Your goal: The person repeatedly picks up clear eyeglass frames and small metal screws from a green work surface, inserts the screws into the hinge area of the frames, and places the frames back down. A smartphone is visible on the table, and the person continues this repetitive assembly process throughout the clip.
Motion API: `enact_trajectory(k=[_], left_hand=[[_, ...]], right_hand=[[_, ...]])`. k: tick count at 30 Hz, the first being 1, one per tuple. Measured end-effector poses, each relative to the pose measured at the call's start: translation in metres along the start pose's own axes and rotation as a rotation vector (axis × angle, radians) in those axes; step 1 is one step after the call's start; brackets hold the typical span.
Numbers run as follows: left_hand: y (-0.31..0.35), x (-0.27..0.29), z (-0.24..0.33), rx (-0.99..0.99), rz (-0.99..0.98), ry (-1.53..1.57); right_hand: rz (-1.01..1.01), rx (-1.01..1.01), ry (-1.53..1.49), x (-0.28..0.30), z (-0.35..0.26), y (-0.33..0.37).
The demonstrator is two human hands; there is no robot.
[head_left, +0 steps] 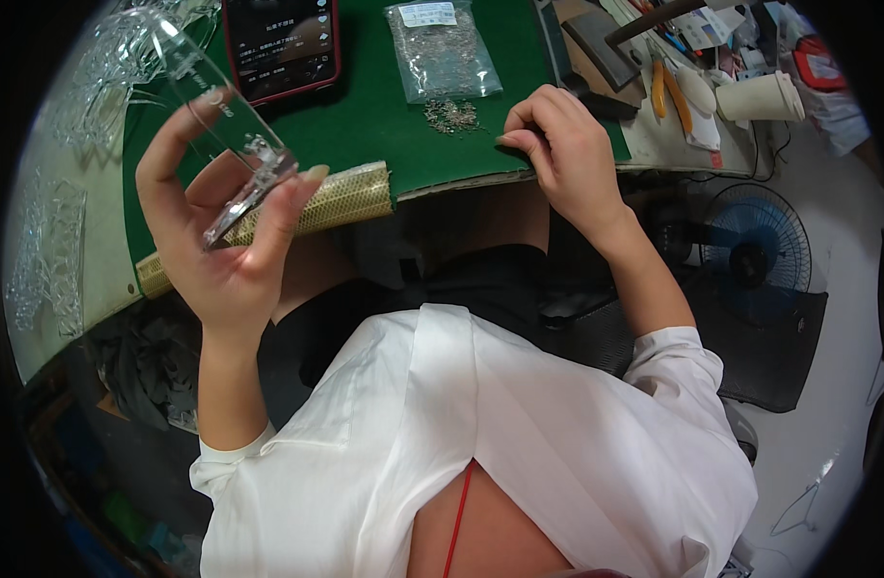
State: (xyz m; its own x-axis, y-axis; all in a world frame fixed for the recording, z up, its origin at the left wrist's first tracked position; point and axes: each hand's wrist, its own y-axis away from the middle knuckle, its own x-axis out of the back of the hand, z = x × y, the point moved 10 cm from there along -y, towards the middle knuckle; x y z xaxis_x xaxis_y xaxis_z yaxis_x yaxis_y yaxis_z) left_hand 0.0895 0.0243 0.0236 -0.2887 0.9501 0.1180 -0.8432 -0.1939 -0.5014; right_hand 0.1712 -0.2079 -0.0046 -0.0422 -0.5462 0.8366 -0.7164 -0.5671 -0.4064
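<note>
My left hand (220, 212) is closed around a clear plastic piece (232, 114), raised above the table's near edge. The piece has a long, rounded, see-through body and a shiny end lying between the thumb and fingers. It looks like part of a clear hanger, but the exact kind is hard to tell. Thumb and index finger of my right hand (567, 154) are pinched together at the green mat's front edge; whatever they hold is too small or hidden. Just left of that hand lies a small heap of tiny metal parts (451, 117), below a clear bag of similar parts (440, 53).
A phone (282, 48) lies at the back of the green mat (365, 125). Clear plastic pieces (105, 77) pile up on the left. A gold patterned roll (350, 197) runs along the front edge. Orange-handled pliers (671, 96), a cup (760, 97) and a fan (755, 241) are to the right.
</note>
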Motion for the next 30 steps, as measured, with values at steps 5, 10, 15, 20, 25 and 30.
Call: enact_trajectory(k=[5,10,15,20,25,30], left_hand=[[-0.007,-0.014,0.024,-0.147,-0.054,-0.055],[-0.013,-0.041,0.04,-0.058,-0.143,0.003],[-0.018,-0.101,0.034,-0.046,-0.464,0.133],[-0.015,-0.132,0.026,0.102,-0.523,0.125],[-0.014,-0.137,0.028,0.096,-0.524,0.134],[-0.013,-0.134,0.027,0.112,-0.521,0.137]], right_hand=[[-0.071,0.034,0.054,-0.006,-0.001,-0.002],[-0.104,0.072,0.103,-0.008,-0.001,0.0],[0.035,-0.08,-0.817,0.032,0.004,-0.014],[0.201,0.345,-0.573,0.096,-0.059,-0.021],[0.198,0.348,-0.489,0.098,-0.059,-0.02],[0.164,0.374,-0.509,0.095,-0.061,-0.022]])
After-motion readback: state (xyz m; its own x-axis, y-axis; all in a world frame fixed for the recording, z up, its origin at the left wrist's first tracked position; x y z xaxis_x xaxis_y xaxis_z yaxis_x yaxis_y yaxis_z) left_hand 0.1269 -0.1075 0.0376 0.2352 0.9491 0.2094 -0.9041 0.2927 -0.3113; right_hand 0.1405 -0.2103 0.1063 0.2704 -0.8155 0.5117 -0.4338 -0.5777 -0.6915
